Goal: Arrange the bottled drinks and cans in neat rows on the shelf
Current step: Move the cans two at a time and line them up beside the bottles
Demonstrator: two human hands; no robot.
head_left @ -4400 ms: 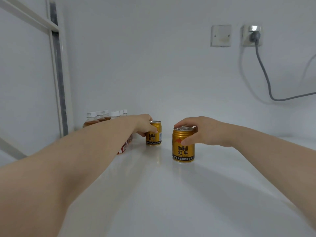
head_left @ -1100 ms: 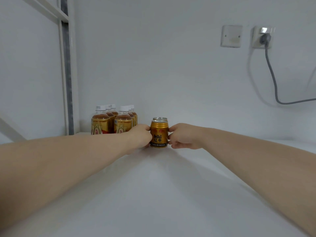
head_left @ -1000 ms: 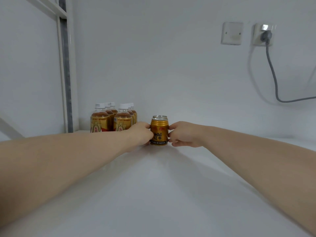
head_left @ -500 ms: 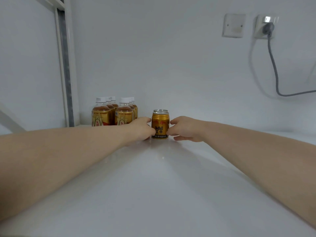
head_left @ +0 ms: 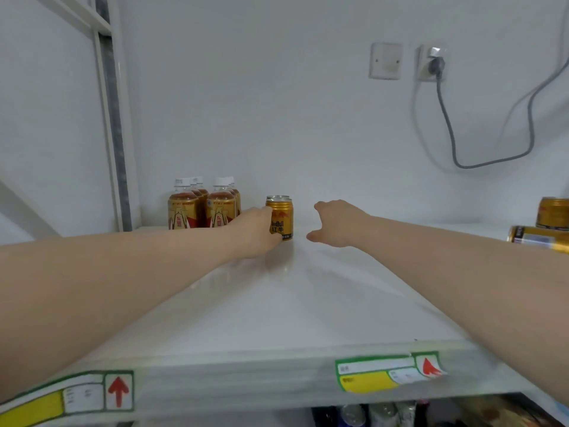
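Observation:
A gold Red Bull can (head_left: 281, 221) stands upright at the back of the white shelf (head_left: 277, 315), with the rim of a second can (head_left: 278, 197) showing right behind it. My left hand (head_left: 254, 232) grips the front can from its left side, thumb low on its front. My right hand (head_left: 337, 223) hovers a little to the can's right, fingers relaxed and spread, holding nothing. Several brown tea bottles (head_left: 201, 208) with white caps stand in two rows just left of the cans.
At the right edge one more gold can (head_left: 554, 212) stands upright and another (head_left: 537, 238) lies on its side. A grey cable (head_left: 446, 118) hangs from a wall socket. Price labels (head_left: 385, 372) line the shelf's front edge; drinks show on the shelf below.
My right hand has let go of the gold can and drawn away to the right. My left hand stays on it. The view has tilted down, showing the shelf's front edge.

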